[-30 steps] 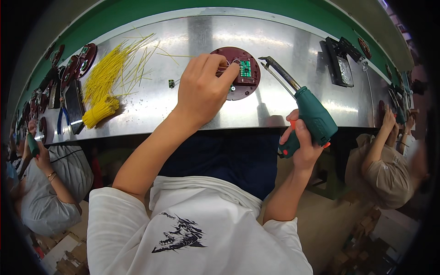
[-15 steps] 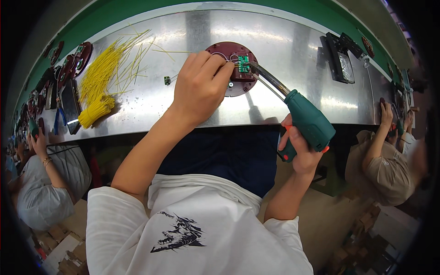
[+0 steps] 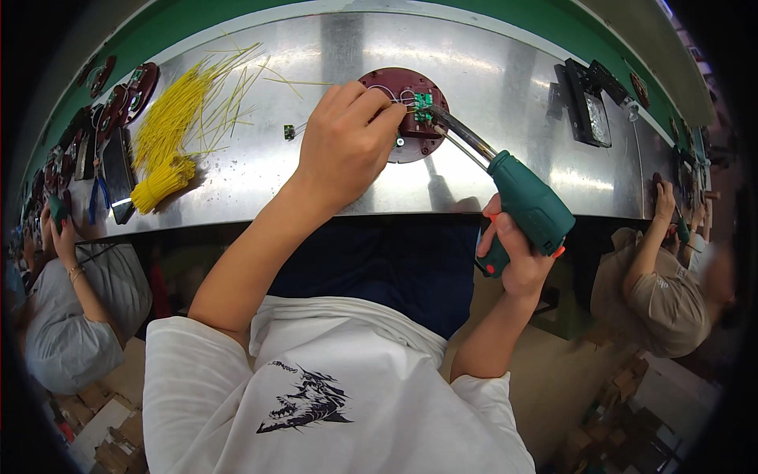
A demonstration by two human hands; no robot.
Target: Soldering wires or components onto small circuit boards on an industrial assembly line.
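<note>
Two hands work over the steel counter (image 3: 505, 87) in the head view: the left hand (image 3: 347, 146) presses fingers closed on the dark red round disc (image 3: 403, 110) with its small green circuit board (image 3: 423, 101); the right hand (image 3: 517, 253) is clamped on a green soldering gun (image 3: 527, 201), tip at the board. Light, rigid, probably fragile, the disc is best held by its rim.

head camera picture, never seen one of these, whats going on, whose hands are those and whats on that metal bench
The camera sits on a person's head and looks down, so the bench edges bend. Both arms from below are that person's. The left hand steadies a round dark red disc with a small green circuit board. The right hand grips a green soldering gun, its tip at the board. On the steel bench lies a bundle of yellow wires. Other workers sit at either side.
</note>
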